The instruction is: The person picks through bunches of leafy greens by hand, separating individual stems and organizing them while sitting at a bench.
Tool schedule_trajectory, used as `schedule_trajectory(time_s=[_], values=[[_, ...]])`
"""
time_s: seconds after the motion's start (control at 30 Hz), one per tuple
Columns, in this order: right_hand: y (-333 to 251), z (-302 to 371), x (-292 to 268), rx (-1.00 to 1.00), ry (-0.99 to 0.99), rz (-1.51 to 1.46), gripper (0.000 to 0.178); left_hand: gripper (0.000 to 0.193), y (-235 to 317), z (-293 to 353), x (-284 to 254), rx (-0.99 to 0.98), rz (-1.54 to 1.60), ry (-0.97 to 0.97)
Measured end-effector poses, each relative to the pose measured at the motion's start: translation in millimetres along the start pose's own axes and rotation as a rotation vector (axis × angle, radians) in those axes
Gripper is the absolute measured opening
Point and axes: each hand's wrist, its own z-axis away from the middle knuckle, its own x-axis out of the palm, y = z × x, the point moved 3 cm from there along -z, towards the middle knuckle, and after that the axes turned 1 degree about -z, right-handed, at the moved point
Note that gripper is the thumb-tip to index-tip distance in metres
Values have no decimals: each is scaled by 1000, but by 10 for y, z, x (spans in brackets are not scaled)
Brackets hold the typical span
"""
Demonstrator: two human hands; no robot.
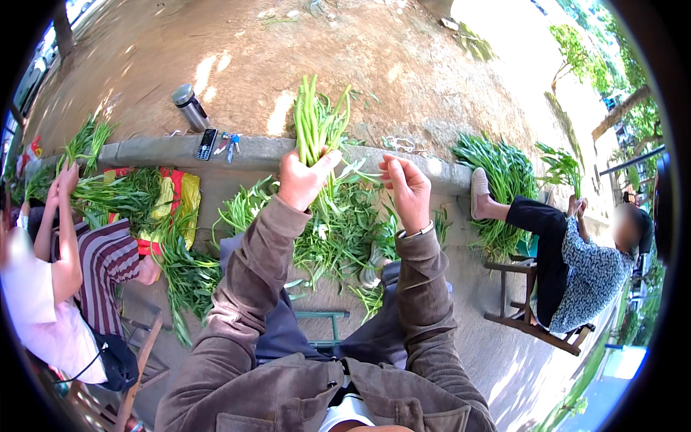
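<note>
My left hand (306,176) is closed round a bunch of water spinach (311,122), its pale green stems pointing away from me and its leaves hanging below. To its right, my right hand (408,189) has thumb and fingers pinched together. A thin green strand reaches from the bunch toward those fingertips, but whether they grip it I cannot make out. Beneath both hands lies a loose pile of leafy greens (335,234) on the ground between my knees. Part of the pile is hidden by my forearms.
A stone kerb (252,153) runs across ahead, bearing a phone (206,144) and keys (232,146); a steel flask (190,108) stands behind. Seated people handle greens at left (65,288) and right (597,259). A large heap of greens (497,169) lies by the right person's foot.
</note>
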Motion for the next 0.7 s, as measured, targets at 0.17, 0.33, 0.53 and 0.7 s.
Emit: schedule_trajectory(time_s=[0.17,0.33,0.53,0.7], values=[[29,59,171,-131,-79,2,23,14,-105,68,175,-44,-62,-151],[50,158,243,21,-318,-22,25,15,-251,64,241,27,-151,-197],[135,116,-38,118,-109,-62,13,18,-182,105,297,-164,-88,-268],[129,68,-145,217,-138,-234,12,19,-233,88,297,-233,-51,-318]])
